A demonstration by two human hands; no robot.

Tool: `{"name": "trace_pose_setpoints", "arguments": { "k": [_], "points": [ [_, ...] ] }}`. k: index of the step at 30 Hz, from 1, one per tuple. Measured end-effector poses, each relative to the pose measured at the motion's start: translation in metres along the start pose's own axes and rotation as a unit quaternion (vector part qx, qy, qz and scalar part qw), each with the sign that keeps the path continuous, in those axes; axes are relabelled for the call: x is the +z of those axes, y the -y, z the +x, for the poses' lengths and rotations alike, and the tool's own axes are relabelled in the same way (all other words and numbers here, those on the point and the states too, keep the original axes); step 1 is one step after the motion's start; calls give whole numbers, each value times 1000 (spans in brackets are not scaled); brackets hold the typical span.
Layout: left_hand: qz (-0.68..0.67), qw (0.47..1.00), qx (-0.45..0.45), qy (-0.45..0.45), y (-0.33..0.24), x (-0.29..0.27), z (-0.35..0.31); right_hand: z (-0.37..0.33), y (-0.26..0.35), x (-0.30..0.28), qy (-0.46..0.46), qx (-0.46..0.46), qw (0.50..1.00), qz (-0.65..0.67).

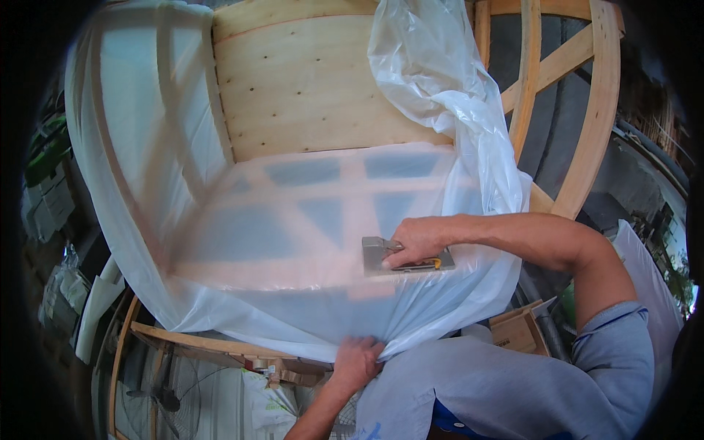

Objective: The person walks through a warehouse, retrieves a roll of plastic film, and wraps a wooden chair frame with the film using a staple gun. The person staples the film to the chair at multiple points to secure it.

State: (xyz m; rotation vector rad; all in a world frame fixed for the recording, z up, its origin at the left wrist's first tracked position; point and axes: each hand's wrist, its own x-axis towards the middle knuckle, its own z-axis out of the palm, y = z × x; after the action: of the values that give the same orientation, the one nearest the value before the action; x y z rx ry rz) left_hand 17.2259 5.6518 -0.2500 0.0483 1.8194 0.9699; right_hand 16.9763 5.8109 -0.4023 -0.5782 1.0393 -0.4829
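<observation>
A grey staple gun [375,257] is gripped in my right hand [419,242], its base against the translucent plastic sheet [308,282] over a wooden frame rail. My left hand [358,361] is closed on the near edge of the sheet, below and left of the staple gun. Folds in the sheet fan out from that hand, so it looks pulled taut there. Beneath the sheet, the slats of the wooden frame [590,139] show faintly; its right side is bare. I cannot see whether any staples are in the rail.
A plywood panel [293,88] closes the back of the frame. Bunched plastic hangs over its right part. At the lower left stand a fan [165,396] and a curved wooden strip [125,352]. A cardboard box [519,331] is under the right side.
</observation>
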Motion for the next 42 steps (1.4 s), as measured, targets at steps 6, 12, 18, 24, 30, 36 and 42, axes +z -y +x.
{"name": "trace_pose_setpoints", "arguments": {
  "k": [6, 12, 18, 24, 30, 36, 42],
  "points": [
    [-29, 999, -28, 5, 8, 11, 14, -8, 0, -17, -25, -2, 999, 26],
    [-47, 998, -37, 9, 15, 12, 27, 46, -55, -101, -118, 124, 979, 107],
    [-64, 996, -56, 29, 19, 7, 34, 128, -105, -109, -64, 187, 975, 105],
    [-59, 996, -66, 30, 18, 7, 39, 161, -128, -82, -146, 186, 970, -54],
    [-19, 997, -69, -13, 1, 3, 39, 125, -142, -75, -229, 174, 950, 118],
    [-28, 997, -11, -76, -59, -24, 45, 0, -182, -73, -371, 236, 879, 184],
    [-14, 972, 121, -202, -160, -29, 146, -126, -212, -36, -410, 282, 867, -11]
  ]
}}
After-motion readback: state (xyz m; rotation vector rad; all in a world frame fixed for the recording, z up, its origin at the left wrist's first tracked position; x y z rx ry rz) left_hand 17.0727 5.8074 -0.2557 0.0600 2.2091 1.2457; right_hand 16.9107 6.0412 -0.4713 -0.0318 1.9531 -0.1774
